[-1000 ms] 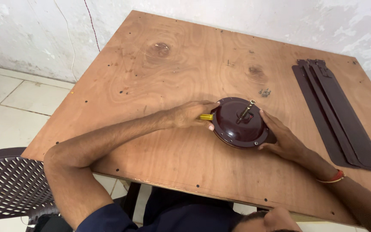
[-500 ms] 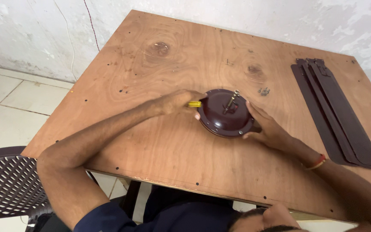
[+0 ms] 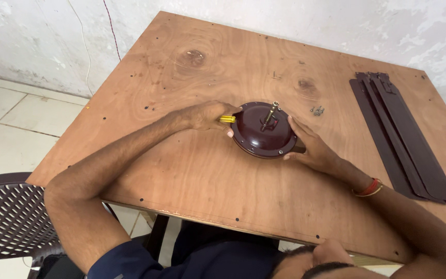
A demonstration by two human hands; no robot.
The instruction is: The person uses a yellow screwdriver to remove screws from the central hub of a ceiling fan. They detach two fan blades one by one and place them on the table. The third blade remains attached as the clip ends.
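Landmark: dark maroon ceiling fan motor housing (image 3: 263, 132), round, domed, lying flat near mid-bench on the plywood bench (image 3: 192, 175), brass-coloured shaft (image 3: 271, 112) sticking up from its centre.

Left hand (image 3: 206, 114) is at the housing's left edge, grip closed around a yellow-handled tool (image 3: 227, 119), probably a screwdriver; only the yellow handle end shows, tip hidden between fingers and housing. Fingertips touch the housing rim.

Right hand (image 3: 312, 147) is on the housing's right side, grip wide, fingers spread flat and pressed against the rim, holding nothing. Red and gold bangle (image 3: 368, 188) on that wrist.

Small cluster of loose screws (image 3: 316, 110) just beyond and right of the housing, apart from it. 1 more small fastener (image 3: 276, 76) farther beyond it.

Stack of dark maroon fan blades (image 3: 398, 134) lies well to the right of the housing, near the bench edge. Exact blade count unclear.

Brown perforated plastic chair (image 3: 6, 217) is well to the near-left of the housing, off the bench, over tiled floor (image 3: 11, 124).
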